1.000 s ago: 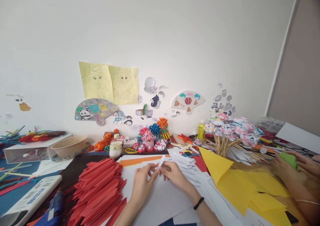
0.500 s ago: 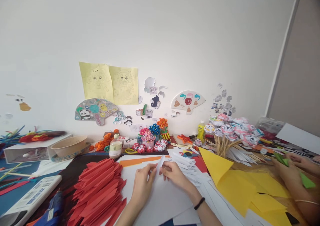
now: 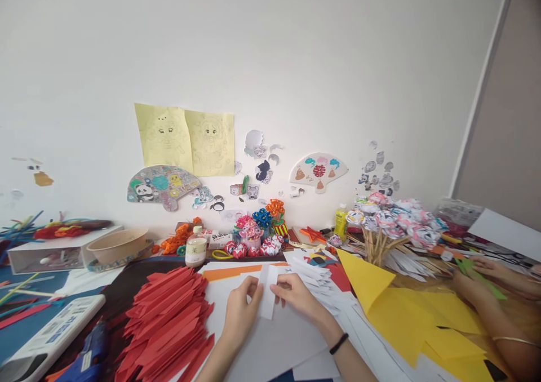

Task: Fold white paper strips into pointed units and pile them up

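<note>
Pale wall (image 3: 270, 49) rises behind a crowded desk (image 3: 436, 282), with two yellow drawings (image 3: 186, 140) and two decorated fans fixed to it. Near the middle of the desk, a narrow white paper strip (image 3: 267, 302) is held upright above white sheets (image 3: 281, 345), a lengthwise crease showing along it. Both hands hold it: the left hand (image 3: 242, 307) pinches its left edge between thumb and forefinger, and the right hand (image 3: 295, 295) has its fingertips at the right edge, the other fingers curled. On the right wrist sits a black band (image 3: 339, 343).

Just left of the sheets lies a heap of red folded strips (image 3: 167, 325); to the right, white strips (image 3: 315, 285) lie fanned in a pile, and farther right are yellow papers (image 3: 401, 325). Beyond those, another person's hands (image 3: 473, 292) hold green paper (image 3: 492, 288). At the back stand a small bottle (image 3: 195, 249), colourful flowers (image 3: 262, 220) and a bunch of paper blooms on sticks (image 3: 391, 218). Blue glue gun (image 3: 91, 351) lies at the lower left.
</note>
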Demonstrator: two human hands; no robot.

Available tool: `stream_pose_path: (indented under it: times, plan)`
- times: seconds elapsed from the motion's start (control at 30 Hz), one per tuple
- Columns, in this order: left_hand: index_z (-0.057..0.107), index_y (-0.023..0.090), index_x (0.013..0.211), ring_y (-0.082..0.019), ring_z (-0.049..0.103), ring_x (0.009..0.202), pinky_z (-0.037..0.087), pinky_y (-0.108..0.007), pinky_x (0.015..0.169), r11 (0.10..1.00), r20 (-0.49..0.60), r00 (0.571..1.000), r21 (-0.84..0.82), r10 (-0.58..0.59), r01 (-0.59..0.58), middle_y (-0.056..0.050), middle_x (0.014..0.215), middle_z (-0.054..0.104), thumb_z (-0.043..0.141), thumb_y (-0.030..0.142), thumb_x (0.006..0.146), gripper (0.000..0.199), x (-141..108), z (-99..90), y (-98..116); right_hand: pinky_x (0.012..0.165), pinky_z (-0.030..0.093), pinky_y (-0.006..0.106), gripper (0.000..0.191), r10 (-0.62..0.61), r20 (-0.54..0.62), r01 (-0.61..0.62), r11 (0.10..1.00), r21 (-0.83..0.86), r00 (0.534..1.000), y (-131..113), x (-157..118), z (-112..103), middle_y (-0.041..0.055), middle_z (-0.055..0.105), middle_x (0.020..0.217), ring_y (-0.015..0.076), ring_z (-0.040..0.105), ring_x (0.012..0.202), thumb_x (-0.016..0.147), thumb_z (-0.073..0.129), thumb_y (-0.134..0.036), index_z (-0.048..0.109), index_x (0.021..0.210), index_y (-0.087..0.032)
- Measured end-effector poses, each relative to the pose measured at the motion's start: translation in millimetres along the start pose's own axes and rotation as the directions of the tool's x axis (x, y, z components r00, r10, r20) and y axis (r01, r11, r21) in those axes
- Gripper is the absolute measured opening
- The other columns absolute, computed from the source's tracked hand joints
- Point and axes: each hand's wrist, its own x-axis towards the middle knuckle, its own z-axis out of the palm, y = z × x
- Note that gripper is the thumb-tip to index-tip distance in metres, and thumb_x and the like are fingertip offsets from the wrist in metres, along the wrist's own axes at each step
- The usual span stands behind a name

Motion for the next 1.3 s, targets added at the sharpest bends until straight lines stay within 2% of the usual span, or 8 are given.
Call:
stream_pose_path:
  times: [0.1, 0.3, 0.47, 0.6, 0.83, 1.07, 1.3]
  plan:
    - [0.057, 0.018, 0.073, -0.017, 0.054, 0.065, 0.038, -0.024, 0.063, 0.999, -0.027, 0.999, -0.021, -0.025, 0.025, -0.002, 0.07, 0.065, 0.042, 0.044, 0.087, 0.033, 2.2, -1.1, -2.3, 0.048, 0.041, 0.022, 0.032, 0.023, 0.045, -0.025, 0.998, 0.056, 0.999, 0.5, -1.8, 0.6, 0.0025, 0.06, 0.059, 0.013, 0.055, 0.052, 0.076, 0.066, -0.043, 0.066, 0.078, -0.011]
    - [0.057, 0.016, 0.071, -0.016, 0.049, 0.065, 0.035, -0.023, 0.061, 0.995, -0.026, 0.999, -0.095, -0.036, 0.034, -0.001, 0.069, 0.06, 0.041, 0.048, 0.087, 0.039, 4.0, -1.4, -7.2, 0.05, 0.041, 0.023, 0.035, 0.008, 0.039, -0.014, 0.989, 0.144, 0.999, 0.6, -1.8, 0.6, 0.0039, 0.062, 0.063, 0.013, 0.055, 0.054, 0.073, 0.069, -0.043, 0.067, 0.082, -0.01]
    - [0.054, 0.017, 0.069, -0.016, 0.047, 0.066, 0.034, -0.023, 0.061, 0.998, -0.07, 0.997, -0.055, -0.043, 0.039, 0.0, 0.068, 0.057, 0.041, 0.047, 0.088, 0.038, 3.0, -2.5, -5.4, 0.05, 0.041, 0.023, 0.035, -0.008, 0.01, 0.006, 0.985, 0.174, 1.0, -3.0, -2.6, 0.4, 0.0024, 0.059, 0.059, 0.0132, 0.055, 0.053, 0.078, 0.064, -0.046, 0.065, 0.077, -0.011]
    - [0.052, 0.017, 0.067, -0.016, 0.045, 0.065, 0.033, -0.023, 0.061, 0.999, -0.074, 0.996, -0.027, -0.047, 0.045, 0.0, 0.066, 0.054, 0.04, 0.048, 0.087, 0.039, 4.3, -2.6, -5.1, 0.051, 0.041, 0.023, 0.035, -0.01, 0.036, 0.002, 0.976, 0.22, 0.999, -3.2, -4.6, -0.4, 0.0033, 0.061, 0.066, 0.0137, 0.056, 0.057, 0.079, 0.064, -0.046, 0.065, 0.085, -0.012]
    - [0.049, 0.017, 0.063, -0.014, 0.042, 0.063, 0.031, -0.022, 0.058, 0.998, -0.042, 0.997, -0.013, -0.065, 0.065, 0.002, 0.061, 0.047, 0.038, 0.053, 0.086, 0.044, 5.9, 0.4, -10.9, 0.052, 0.042, 0.024, 0.032, 0.012, -0.008, -0.01, 0.975, 0.22, 1.0, -1.6, -3.6, -1.9, 0.0014, 0.059, 0.059, 0.0132, 0.055, 0.054, 0.077, 0.066, -0.043, 0.065, 0.083, -0.011]
    - [0.042, 0.018, 0.058, -0.013, 0.038, 0.06, 0.028, -0.022, 0.056, 0.997, -0.036, 0.996, -0.024, -0.076, 0.075, 0.003, 0.058, 0.042, 0.038, 0.055, 0.085, 0.045, 7.1, 2.0, -14.2, 0.053, 0.042, 0.023, 0.036, 0.026, 0.003, -0.026, 0.964, 0.266, 1.0, -6.5, -5.4, -0.3, 0.004, 0.062, 0.069, 0.0135, 0.057, 0.058, 0.075, 0.068, -0.046, 0.065, 0.085, -0.011]
    - [0.043, 0.018, 0.057, -0.013, 0.037, 0.059, 0.028, -0.022, 0.055, 0.997, -0.048, 0.996, -0.033, -0.073, 0.071, 0.003, 0.057, 0.04, 0.039, 0.053, 0.085, 0.046, 7.1, 1.7, -13.4, 0.053, 0.042, 0.023, 0.039, 0.042, 0.004, -0.042, 0.971, 0.237, 0.999, -7.4, -5.8, -1.2, 0.0031, 0.062, 0.067, 0.0133, 0.056, 0.058, 0.074, 0.067, -0.049, 0.064, 0.082, -0.012]
